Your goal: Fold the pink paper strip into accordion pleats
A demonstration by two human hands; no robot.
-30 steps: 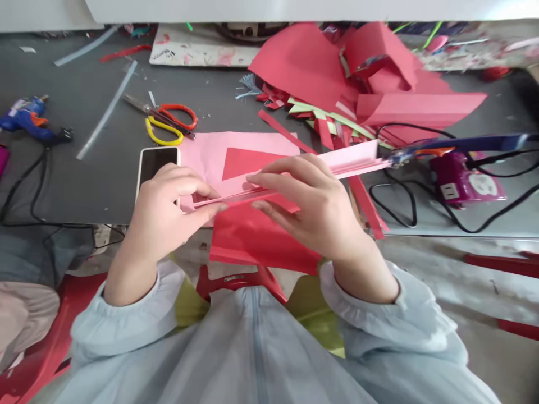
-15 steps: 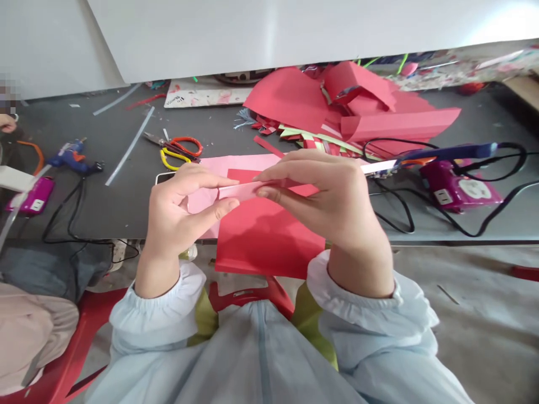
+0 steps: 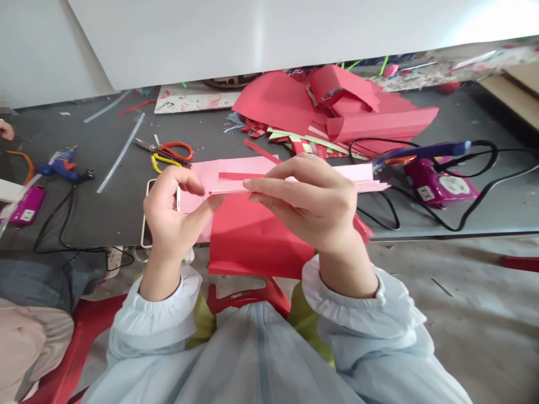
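Folded pink paper strips (image 3: 368, 186) lie sideways in my hands, seen nearly edge-on. My right hand (image 3: 314, 202) grips them between thumb and fingers, and their loose ends stick out past its right side. At the other end, the thumb and forefinger of my left hand (image 3: 172, 207) close on the strips' tip. Beneath my hands a red paper sheet (image 3: 256, 241) overhangs the table's front edge. A pink paper sheet (image 3: 197, 174) lies under it, with a white-edged phone-like object (image 3: 146, 224) beside my left hand.
Scissors (image 3: 174, 154) and pliers (image 3: 145, 145) lie at left. Blue glue guns (image 3: 59, 163) (image 3: 438, 150) with black cords lie on both sides, near purple power sockets (image 3: 442, 182). Red paper scraps (image 3: 278, 101) pile up behind. Another person's hand (image 3: 6, 130) shows far left.
The pink paper has turned nearly edge-on, and its ends now show right of my right hand. My left forefinger has drawn back and bent toward the strips' tip.
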